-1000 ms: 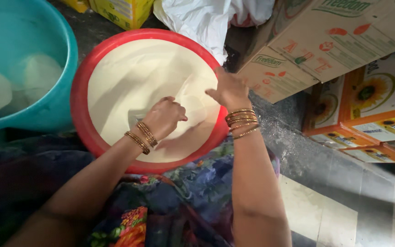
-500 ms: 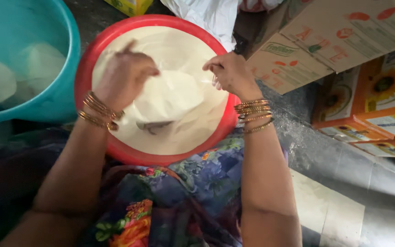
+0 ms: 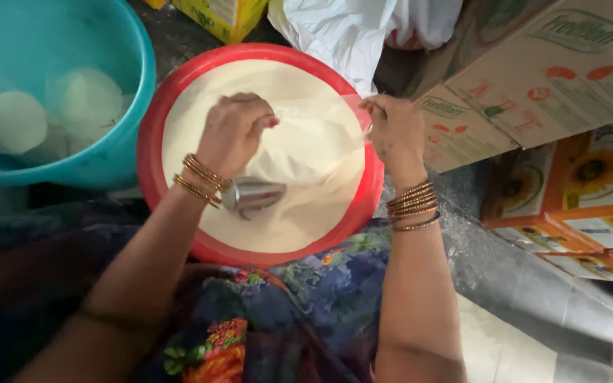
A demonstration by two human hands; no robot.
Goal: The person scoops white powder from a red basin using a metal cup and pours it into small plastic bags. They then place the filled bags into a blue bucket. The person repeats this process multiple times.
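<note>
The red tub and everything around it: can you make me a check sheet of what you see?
Surface: grey floor, patterned cloth on the person's lap.
Job's things: red tub full of pale flour; clear bag held open over it; steel cup lying in the flour.
Clutter: teal tub with filled bags; white sack.
Grips: left hand and right hand each pinch the bag's mouth.
Cables: nothing seen.
Surroundings: cardboard cartons, a yellow box.
</note>
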